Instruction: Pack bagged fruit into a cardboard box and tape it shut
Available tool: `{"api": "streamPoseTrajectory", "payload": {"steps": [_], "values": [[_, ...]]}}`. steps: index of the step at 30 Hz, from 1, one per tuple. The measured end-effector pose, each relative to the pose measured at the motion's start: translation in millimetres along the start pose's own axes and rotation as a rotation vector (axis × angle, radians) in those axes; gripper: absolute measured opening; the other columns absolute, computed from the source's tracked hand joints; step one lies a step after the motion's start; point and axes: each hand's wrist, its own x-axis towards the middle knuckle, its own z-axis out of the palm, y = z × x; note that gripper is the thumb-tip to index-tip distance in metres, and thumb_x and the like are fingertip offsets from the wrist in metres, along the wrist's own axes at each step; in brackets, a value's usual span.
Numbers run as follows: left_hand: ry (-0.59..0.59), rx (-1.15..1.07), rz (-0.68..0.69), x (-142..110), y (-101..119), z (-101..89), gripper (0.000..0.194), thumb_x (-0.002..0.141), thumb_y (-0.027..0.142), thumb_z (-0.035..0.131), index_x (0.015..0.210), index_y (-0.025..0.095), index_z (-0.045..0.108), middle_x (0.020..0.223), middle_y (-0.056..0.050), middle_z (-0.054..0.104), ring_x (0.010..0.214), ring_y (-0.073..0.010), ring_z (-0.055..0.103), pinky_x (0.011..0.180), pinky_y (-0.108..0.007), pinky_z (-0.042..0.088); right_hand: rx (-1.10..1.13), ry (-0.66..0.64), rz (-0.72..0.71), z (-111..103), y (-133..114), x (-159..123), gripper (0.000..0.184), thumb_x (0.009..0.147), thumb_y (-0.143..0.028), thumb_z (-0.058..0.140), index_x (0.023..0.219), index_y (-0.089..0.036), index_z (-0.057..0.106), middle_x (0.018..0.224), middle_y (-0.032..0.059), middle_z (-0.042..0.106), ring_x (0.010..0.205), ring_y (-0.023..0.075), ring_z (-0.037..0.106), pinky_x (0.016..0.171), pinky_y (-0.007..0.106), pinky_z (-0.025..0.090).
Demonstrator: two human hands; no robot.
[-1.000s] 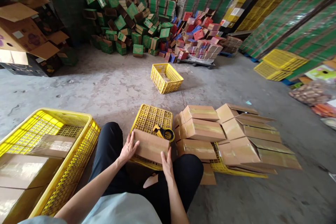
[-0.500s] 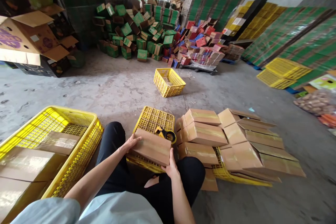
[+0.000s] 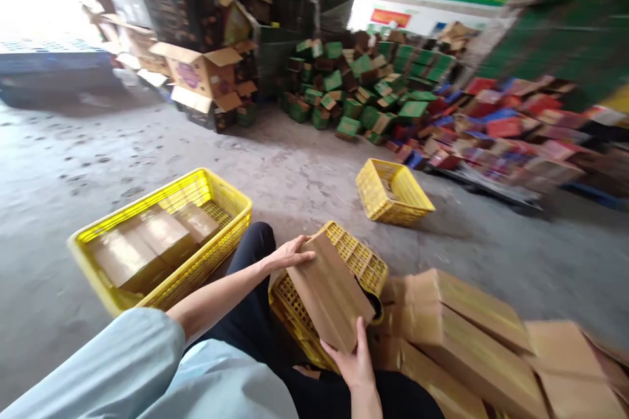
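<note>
A closed cardboard box (image 3: 330, 294) is tilted between my two hands, over an upturned yellow crate (image 3: 356, 252). My left hand (image 3: 292, 254) grips its far left end, fingers over the top edge. At the near right end, my right hand (image 3: 352, 355) holds the corner with the thumb up along the side. Behind the box, a dark piece of the tape dispenser (image 3: 371, 301) shows; the box hides most of it. To my left stands a large yellow crate (image 3: 236, 219) with several taped cardboard boxes (image 3: 164, 232) lying inside.
On my right, several cardboard boxes (image 3: 472, 334) lie side by side. A smaller yellow crate (image 3: 393, 193) sits on the floor ahead. Farther back are heaps of green boxes (image 3: 348, 105) and red and blue boxes (image 3: 501, 124), plus open cartons (image 3: 206, 78) at left.
My view has swung left. The box, formerly resting low on the upturned crate, is now lifted and tilted in both hands, uncovering more of the crate's side and hiding most of the tape dispenser.
</note>
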Motion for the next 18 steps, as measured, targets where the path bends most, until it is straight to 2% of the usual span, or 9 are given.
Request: {"api": "streamPoseTrajectory", "payload": {"steps": [1, 3, 7, 9, 11, 14, 16, 18], "values": [[0.034, 0.003, 0.013, -4.9, 6.0, -11.9, 0.076, 0.090, 0.061, 0.069, 0.153, 0.023, 0.053, 0.146, -0.010, 0.067, 0.134, -0.0314, 0.063, 0.112, -0.041, 0.051, 0.064, -0.018, 0.125, 10.4, -6.8, 4.0, 0.099, 0.067, -0.090, 0.068, 0.153, -0.045, 0.051, 0.157, 0.0104, 0.058, 0.140, 0.0468, 0.059, 0.094, 0.072, 0.061], [0.109, 0.007, 0.050, -18.6, 15.5, -37.9, 0.075, 0.090, 0.062, 0.069, 0.153, 0.025, 0.053, 0.145, -0.009, 0.067, 0.136, -0.0324, 0.061, 0.113, -0.041, 0.049, 0.142, -0.057, 0.227, 36.8, -22.7, 9.4, 0.103, 0.064, -0.085, 0.074, 0.156, -0.048, 0.047, 0.168, 0.0069, 0.047, 0.150, 0.0452, 0.049, 0.097, 0.070, 0.061], [0.336, -0.006, 0.065, -55.8, 25.7, -99.8, 0.076, 0.091, 0.063, 0.069, 0.154, 0.024, 0.056, 0.148, -0.011, 0.064, 0.137, -0.0336, 0.059, 0.116, -0.041, 0.046, 0.173, -0.183, 0.195, 105.9, -57.8, 7.2, 0.085, 0.066, -0.073, 0.084, 0.144, -0.048, 0.061, 0.165, 0.0086, 0.052, 0.153, 0.0449, 0.045, 0.100, 0.073, 0.057], [0.474, 0.005, 0.086, -76.0, 28.4, -137.1, 0.075, 0.090, 0.065, 0.070, 0.150, 0.020, 0.061, 0.147, -0.013, 0.064, 0.139, -0.0369, 0.056, 0.118, -0.043, 0.044, 0.135, -0.310, 0.178, 146.2, -72.8, 0.4, 0.081, 0.068, -0.073, 0.083, 0.140, -0.043, 0.065, 0.162, 0.0085, 0.056, 0.152, 0.0441, 0.047, 0.102, 0.073, 0.057], [0.527, -0.025, 0.152, -96.1, 30.3, -178.5, 0.072, 0.093, 0.065, 0.067, 0.148, 0.017, 0.064, 0.143, -0.013, 0.067, 0.137, -0.0374, 0.057, 0.118, -0.045, 0.043, 0.073, -0.455, 0.146, 189.2, -83.3, -8.8, 0.083, 0.071, -0.073, 0.081, 0.144, -0.041, 0.061, 0.158, 0.0071, 0.060, 0.149, 0.0420, 0.052, 0.102, 0.073, 0.057], [0.574, -0.022, 0.163, -123.2, 28.4, -244.0, 0.071, 0.093, 0.064, 0.068, 0.145, 0.016, 0.066, 0.137, -0.012, 0.072, 0.127, -0.0349, 0.064, 0.113, -0.044, 0.046, -0.028, -0.586, 0.173, 257.1, -89.2, -23.6, 0.082, 0.078, -0.073, 0.074, 0.150, -0.036, 0.056, 0.157, 0.0091, 0.061, 0.148, 0.0407, 0.052, 0.100, 0.070, 0.058], [0.639, 0.004, 0.130, -136.9, 21.6, -285.9, 0.069, 0.092, 0.065, 0.066, 0.139, 0.014, 0.069, 0.132, -0.011, 0.074, 0.122, -0.0321, 0.066, 0.108, -0.040, 0.049, -0.103, -0.663, 0.190, 302.4, -87.6, -31.6, 0.080, 0.085, -0.075, 0.064, 0.153, -0.034, 0.052, 0.156, 0.0116, 0.061, 0.146, 0.0413, 0.053, 0.099, 0.069, 0.058], [0.708, 0.046, 0.043, -145.4, 9.7, -324.1, 0.066, 0.094, 0.068, 0.059, 0.130, 0.014, 0.072, 0.123, -0.009, 0.076, 0.114, -0.0282, 0.067, 0.100, -0.035, 0.051, -0.163, -0.678, 0.161, 345.6, -83.0, -36.3, 0.080, 0.087, -0.076, 0.059, 0.157, -0.038, 0.048, 0.156, 0.0111, 0.061, 0.143, 0.0420, 0.055, 0.100, 0.070, 0.056]]}}
